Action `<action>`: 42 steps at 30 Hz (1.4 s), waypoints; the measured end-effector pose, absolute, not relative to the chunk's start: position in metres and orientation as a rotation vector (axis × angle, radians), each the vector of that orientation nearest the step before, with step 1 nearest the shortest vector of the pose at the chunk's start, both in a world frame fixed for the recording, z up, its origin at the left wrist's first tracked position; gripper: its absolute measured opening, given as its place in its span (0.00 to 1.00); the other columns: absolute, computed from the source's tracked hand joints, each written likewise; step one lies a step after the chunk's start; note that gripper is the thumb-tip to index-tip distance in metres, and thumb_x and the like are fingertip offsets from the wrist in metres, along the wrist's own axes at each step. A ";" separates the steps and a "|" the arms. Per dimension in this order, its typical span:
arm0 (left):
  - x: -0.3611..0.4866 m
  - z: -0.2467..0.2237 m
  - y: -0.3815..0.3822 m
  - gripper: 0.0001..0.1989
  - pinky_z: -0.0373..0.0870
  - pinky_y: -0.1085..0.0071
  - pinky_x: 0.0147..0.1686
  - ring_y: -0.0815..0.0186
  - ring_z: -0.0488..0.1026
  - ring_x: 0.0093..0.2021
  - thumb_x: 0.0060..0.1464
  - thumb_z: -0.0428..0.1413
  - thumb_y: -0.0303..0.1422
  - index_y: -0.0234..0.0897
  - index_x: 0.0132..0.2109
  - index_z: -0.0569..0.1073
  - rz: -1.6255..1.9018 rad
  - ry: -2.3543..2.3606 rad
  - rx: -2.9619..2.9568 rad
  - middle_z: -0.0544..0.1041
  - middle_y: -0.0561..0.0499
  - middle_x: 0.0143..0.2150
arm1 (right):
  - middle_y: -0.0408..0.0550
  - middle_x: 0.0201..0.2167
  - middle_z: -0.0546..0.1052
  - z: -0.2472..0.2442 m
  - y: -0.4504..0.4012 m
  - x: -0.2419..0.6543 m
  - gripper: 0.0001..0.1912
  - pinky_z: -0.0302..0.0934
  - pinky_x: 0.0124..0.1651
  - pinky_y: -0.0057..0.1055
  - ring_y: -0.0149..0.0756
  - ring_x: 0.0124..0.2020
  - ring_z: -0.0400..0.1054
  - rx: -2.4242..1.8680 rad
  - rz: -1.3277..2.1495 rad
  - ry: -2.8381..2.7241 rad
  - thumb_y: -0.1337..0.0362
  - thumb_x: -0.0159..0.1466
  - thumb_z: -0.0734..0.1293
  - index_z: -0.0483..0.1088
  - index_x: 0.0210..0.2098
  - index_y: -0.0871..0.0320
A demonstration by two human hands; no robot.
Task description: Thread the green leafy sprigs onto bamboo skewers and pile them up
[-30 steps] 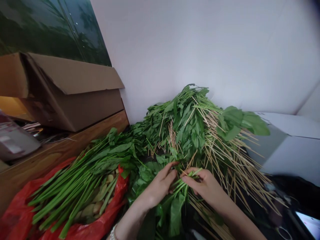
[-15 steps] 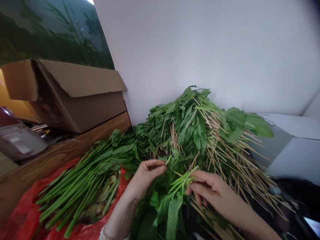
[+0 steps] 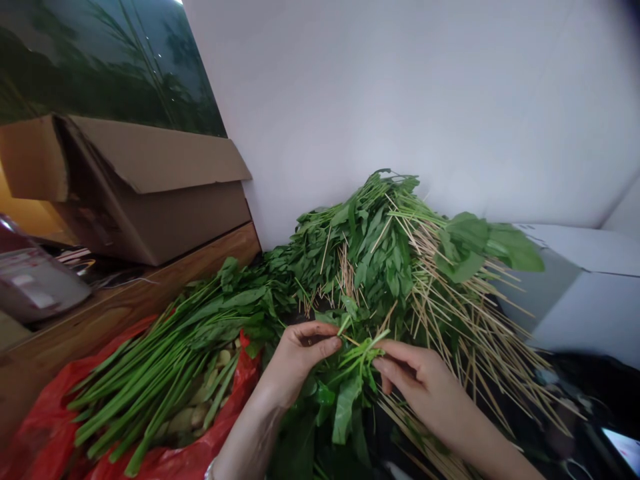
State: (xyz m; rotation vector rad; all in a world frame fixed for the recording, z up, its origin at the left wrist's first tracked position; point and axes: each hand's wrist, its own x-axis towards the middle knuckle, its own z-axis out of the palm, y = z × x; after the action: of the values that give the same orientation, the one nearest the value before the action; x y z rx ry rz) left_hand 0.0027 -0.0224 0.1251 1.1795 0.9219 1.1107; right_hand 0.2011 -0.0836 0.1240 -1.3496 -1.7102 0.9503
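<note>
My left hand [image 3: 300, 353] pinches a short green stem [image 3: 344, 325] between thumb and forefinger. Close beside it, my right hand [image 3: 417, 377] has its thumb and fingers closed on a small bunch of leafy greens [image 3: 346, 407], whose cut stems point toward the left hand. A thin pale stick tip shows between the two hands, apparently running through the bunch; most of it is hidden. Behind the hands rises a heap of skewered greens [image 3: 385, 247], with many bamboo skewers [image 3: 480, 313] fanning out to the right.
At left, long-stemmed greens [image 3: 150, 360] lie on a red plastic bag [image 3: 45, 413]. A cardboard box [image 3: 175, 213] and a pot-like container [image 3: 40, 280] stand on a wooden ledge [image 3: 210, 257]. A white box [image 3: 580, 300] is at right, near a lit screen [image 3: 623, 443].
My left hand has moved slightly right with the stem, and my right hand slightly left with the bunch, so they are closer together. The view has shifted a little.
</note>
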 end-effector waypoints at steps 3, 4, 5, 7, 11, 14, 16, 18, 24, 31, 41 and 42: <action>0.003 0.126 -0.023 0.12 0.67 0.73 0.34 0.68 0.71 0.30 0.33 0.71 0.34 0.35 0.28 0.81 1.115 0.933 1.184 0.78 0.52 0.28 | 0.41 0.20 0.69 0.123 -0.084 0.201 0.14 0.50 0.25 0.27 0.31 0.22 0.60 -1.363 0.956 -1.701 0.60 0.65 0.59 0.75 0.42 0.55; 0.003 0.126 -0.023 0.12 0.67 0.73 0.34 0.68 0.71 0.30 0.33 0.71 0.34 0.35 0.28 0.81 1.114 0.938 1.195 0.77 0.52 0.28 | 0.41 0.20 0.69 0.122 -0.084 0.200 0.14 0.50 0.25 0.27 0.31 0.22 0.59 -1.364 0.960 -1.698 0.60 0.65 0.59 0.75 0.42 0.55; 0.003 0.126 -0.023 0.12 0.67 0.73 0.34 0.68 0.70 0.29 0.33 0.70 0.35 0.35 0.28 0.80 1.113 0.943 1.210 0.77 0.51 0.28 | 0.41 0.20 0.69 0.122 -0.084 0.200 0.14 0.50 0.25 0.27 0.31 0.22 0.59 -1.364 0.963 -1.694 0.60 0.65 0.59 0.75 0.41 0.55; 0.003 0.128 -0.024 0.11 0.67 0.73 0.33 0.68 0.70 0.29 0.34 0.70 0.35 0.34 0.28 0.80 1.119 0.948 1.248 0.76 0.52 0.27 | 0.41 0.19 0.68 0.121 -0.084 0.199 0.14 0.51 0.26 0.27 0.31 0.22 0.60 -1.356 0.968 -1.690 0.60 0.65 0.59 0.74 0.39 0.55; 0.006 0.129 -0.026 0.10 0.65 0.74 0.31 0.69 0.69 0.28 0.36 0.69 0.34 0.33 0.26 0.80 1.131 0.949 1.336 0.75 0.52 0.25 | 0.41 0.20 0.68 0.120 -0.084 0.196 0.13 0.54 0.29 0.27 0.32 0.24 0.62 -1.335 0.972 -1.690 0.60 0.65 0.58 0.73 0.35 0.56; 0.006 0.128 -0.025 0.11 0.65 0.74 0.31 0.69 0.69 0.28 0.35 0.70 0.35 0.33 0.26 0.80 1.110 0.944 1.340 0.74 0.52 0.25 | 0.40 0.20 0.68 0.119 -0.084 0.194 0.13 0.55 0.30 0.28 0.32 0.24 0.63 -1.320 0.990 -1.676 0.61 0.65 0.58 0.72 0.33 0.56; 0.004 0.126 -0.024 0.13 0.66 0.73 0.33 0.69 0.70 0.29 0.35 0.70 0.35 0.34 0.30 0.80 1.081 0.930 1.308 0.76 0.51 0.27 | 0.40 0.20 0.68 0.119 -0.083 0.194 0.12 0.55 0.30 0.27 0.32 0.24 0.63 -1.306 1.030 -1.665 0.61 0.65 0.59 0.71 0.32 0.56; 0.000 0.126 -0.022 0.15 0.66 0.73 0.33 0.68 0.70 0.29 0.35 0.70 0.36 0.34 0.32 0.80 1.073 0.927 1.287 0.77 0.51 0.28 | 0.39 0.20 0.69 0.120 -0.083 0.193 0.11 0.54 0.30 0.27 0.32 0.24 0.63 -1.288 1.064 -1.660 0.62 0.65 0.59 0.71 0.32 0.56; -0.003 0.128 -0.020 0.14 0.64 0.74 0.31 0.69 0.67 0.27 0.36 0.69 0.39 0.33 0.27 0.77 1.010 0.941 1.339 0.75 0.52 0.25 | 0.38 0.19 0.67 0.122 -0.083 0.190 0.11 0.52 0.28 0.26 0.30 0.23 0.61 -1.287 1.066 -1.669 0.63 0.65 0.59 0.70 0.30 0.56; 0.001 0.123 -0.024 0.13 0.63 0.75 0.33 0.71 0.66 0.28 0.41 0.67 0.38 0.33 0.28 0.76 0.919 0.831 1.377 0.73 0.53 0.26 | 0.39 0.19 0.68 0.121 -0.084 0.187 0.11 0.54 0.31 0.27 0.30 0.24 0.62 -1.291 1.061 -1.680 0.65 0.64 0.59 0.66 0.25 0.56; -0.001 0.121 -0.025 0.11 0.62 0.74 0.35 0.69 0.66 0.32 0.48 0.64 0.38 0.33 0.33 0.75 0.853 0.735 1.499 0.71 0.52 0.30 | 0.38 0.20 0.71 0.117 -0.084 0.186 0.02 0.53 0.27 0.24 0.27 0.22 0.62 -1.185 1.224 -1.580 0.66 0.64 0.60 0.63 0.36 0.57; -0.001 0.121 -0.026 0.12 0.63 0.74 0.37 0.68 0.67 0.34 0.48 0.64 0.38 0.34 0.36 0.76 0.844 0.718 1.506 0.73 0.51 0.32 | 0.37 0.20 0.71 0.116 -0.084 0.185 0.02 0.52 0.25 0.23 0.26 0.20 0.60 -1.178 1.243 -1.569 0.66 0.64 0.60 0.63 0.37 0.57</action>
State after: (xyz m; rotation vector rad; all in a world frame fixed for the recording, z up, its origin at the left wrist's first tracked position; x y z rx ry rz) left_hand -0.0011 -0.0261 0.1211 1.5059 0.7180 0.8443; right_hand 0.1854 -0.0843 0.1161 -1.1783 -1.5688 1.2429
